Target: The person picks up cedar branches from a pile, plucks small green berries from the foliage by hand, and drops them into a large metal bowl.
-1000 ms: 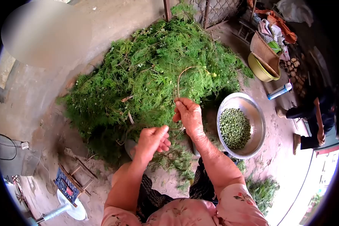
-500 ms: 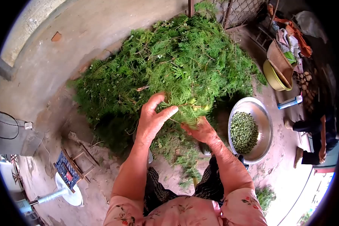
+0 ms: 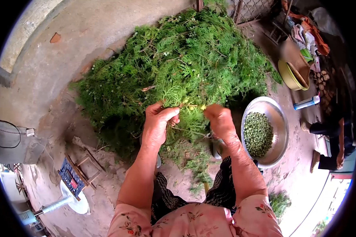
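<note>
My left hand (image 3: 161, 118) pinches a leafy conifer sprig (image 3: 172, 96) between thumb and fingers, in front of the green heap. A few yellow-green cones (image 3: 191, 107) stick out from its twig toward the right. Close by those cones, my right hand (image 3: 221, 120) is closed with its fingers curled, slightly blurred; what lies inside them is hidden. One cone touches or nearly touches its fingertips. To the right of this hand a metal basin (image 3: 280, 130) stands on the floor, holding a pile of small green cones (image 3: 258, 134).
A large heap of conifer branches (image 3: 209, 51) lies against the wall. Loose sprigs (image 3: 197, 170) litter the floor near my feet. A small chair (image 3: 73, 179) and a pedestal fan (image 3: 55, 205) are at left. At right are a yellow tub (image 3: 290, 77), a blue-white tube (image 3: 306, 103) and a seated person (image 3: 336, 144).
My right hand has moved up and to the right, from beneath the foliage to the cone end of the sprig. The left hand keeps its pinch, and the twig's cones now show clearly.
</note>
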`<state>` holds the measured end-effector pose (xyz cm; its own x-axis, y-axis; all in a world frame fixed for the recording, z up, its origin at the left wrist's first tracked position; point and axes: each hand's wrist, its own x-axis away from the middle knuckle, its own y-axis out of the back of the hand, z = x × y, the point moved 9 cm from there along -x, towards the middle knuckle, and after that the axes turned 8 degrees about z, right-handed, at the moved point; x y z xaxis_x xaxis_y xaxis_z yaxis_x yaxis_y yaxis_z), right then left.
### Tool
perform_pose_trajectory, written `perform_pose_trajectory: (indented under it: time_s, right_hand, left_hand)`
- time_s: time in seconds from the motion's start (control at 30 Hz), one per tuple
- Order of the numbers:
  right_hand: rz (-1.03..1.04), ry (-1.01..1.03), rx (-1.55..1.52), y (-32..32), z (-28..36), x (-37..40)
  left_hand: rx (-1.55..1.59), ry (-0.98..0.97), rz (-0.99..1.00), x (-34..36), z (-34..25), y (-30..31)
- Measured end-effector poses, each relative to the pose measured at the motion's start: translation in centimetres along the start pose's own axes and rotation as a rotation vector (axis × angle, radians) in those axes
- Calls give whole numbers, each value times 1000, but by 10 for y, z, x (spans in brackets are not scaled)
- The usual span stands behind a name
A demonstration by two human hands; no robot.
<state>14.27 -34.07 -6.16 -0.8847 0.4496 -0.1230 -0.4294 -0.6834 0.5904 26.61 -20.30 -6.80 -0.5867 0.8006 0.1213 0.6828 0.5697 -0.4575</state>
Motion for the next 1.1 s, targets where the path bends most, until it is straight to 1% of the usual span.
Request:
perform_pose_trajectory:
  time_s: [0.03, 0.07, 0.13, 0.17, 0.2, 0.23, 0.27, 0.3, 0.33, 0.37, 0.4, 0.43, 0.47, 0.53, 0.57, 0.6, 0.67, 0.73, 0.77, 0.8, 0.87, 0.93, 1.0, 1.03, 1.07, 1.1]
  right_hand:
    - [-202, -6, -57, 20, 7, 1]
    - [-325, 27, -121, 37, 26, 3]
    - [-351, 188, -83, 41, 50, 1]
    - [-332, 186, -106, 38, 55, 1]
    - [-328, 183, -103, 36, 61, 2]
    - [-274, 165, -168, 26, 58, 0]
    - [-298, 206, -144, 23, 56, 0]
    - [-252, 214, -142, 20, 59, -2]
    - [-225, 209, -258, 18, 56, -3]
    - [-201, 141, -306, 16, 48, -2]
    - [-164, 82, -384, 9, 44, 0]
    - [-152, 96, -419, 2, 43, -1]
    - [-139, 109, -453, 4, 42, -1]
    - [-165, 176, -348, 10, 48, 1]
    - [-184, 189, -332, 12, 49, 2]
    - [-197, 201, -320, 14, 50, 4]
    - [-200, 203, -233, 14, 51, 5]
    - [-220, 156, -258, 9, 43, 6]
    - [-223, 187, -381, 12, 41, 4]
    - [-233, 180, -373, 15, 36, 4]
    - [12, -197, -816, -16, 0, 0]
    - [9, -189, -834, -13, -5, 2]
    - [-306, -134, -1079, 12, -15, 4]
    - [-377, -157, -1203, 14, -30, 7]
    - [-367, -199, -1230, 22, -36, 8]
    - [-330, -189, -1279, 27, -38, 5]
  left_hand:
    - [-3, -7, -20, 0, 2, 1]
    - [1, -3, -14, 2, 0, -3]
    - [-43, 49, -112, 4, 0, -5]
    - [-103, 59, -148, 5, 4, -3]
    - [-94, 50, -181, 8, 6, -5]
    - [-149, 27, -172, 6, 5, -11]
    - [-282, 29, -131, 3, 3, -17]
    - [-313, 49, -149, 4, 3, -22]
    - [-270, 71, -131, 5, 12, -18]
    - [-260, 10, -218, 10, 9, -23]
    - [-264, -3, -123, 12, 11, -25]
    - [-325, -19, -131, 12, 15, -10]
    - [-383, -33, -139, 11, 15, -8]
    - [-399, -62, -107, 10, 10, -17]
    - [-430, -46, -29, 8, 6, -32]
    - [-320, 65, -30, 11, 14, -31]
    - [-384, 59, -89, 9, 22, -19]
    - [-378, -1, -19, 3, 23, -20]
    - [-298, 20, 28, 3, 17, -38]
    - [-294, 43, 49, -1, 24, -25]
    - [-232, 43, -45, 3, 28, -20]
    - [-199, 31, -53, 1, 29, -28]
    - [-161, 31, -100, 0, 28, -34]
    - [-174, 39, -152, 0, 26, -29]
    - [-163, 36, -165, -3, 31, -20]
    - [-183, 26, -174, -4, 31, -18]
